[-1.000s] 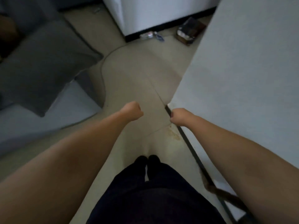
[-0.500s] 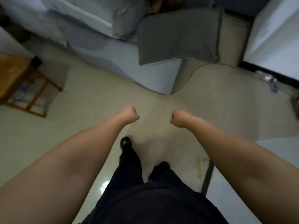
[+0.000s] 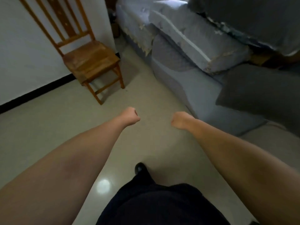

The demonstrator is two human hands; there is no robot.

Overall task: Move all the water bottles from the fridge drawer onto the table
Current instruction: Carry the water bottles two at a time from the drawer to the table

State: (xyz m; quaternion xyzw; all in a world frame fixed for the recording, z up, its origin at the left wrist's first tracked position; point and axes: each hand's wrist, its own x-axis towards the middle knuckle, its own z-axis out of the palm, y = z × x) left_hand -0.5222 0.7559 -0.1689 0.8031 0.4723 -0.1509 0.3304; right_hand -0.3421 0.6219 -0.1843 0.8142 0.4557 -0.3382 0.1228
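Observation:
Both of my arms stretch forward over a pale tiled floor. My left hand (image 3: 130, 116) is curled into a fist and holds nothing. My right hand (image 3: 179, 120) is also closed in a fist, empty, about a forearm's width to its right. No water bottle, fridge drawer or table shows in the head view. My dark trousers and one black shoe (image 3: 139, 168) fill the bottom centre.
A wooden chair (image 3: 90, 59) stands against the white wall at the upper left. A worn grey-blue sofa (image 3: 186, 51) runs along the right, with a dark grey cushion (image 3: 259, 95) hanging off its front. Open floor lies between chair and sofa.
The view has swung round to the left: the white fridge side and far wall have left the frame, and the chair and sofa have come in. Both fists stayed closed and level.

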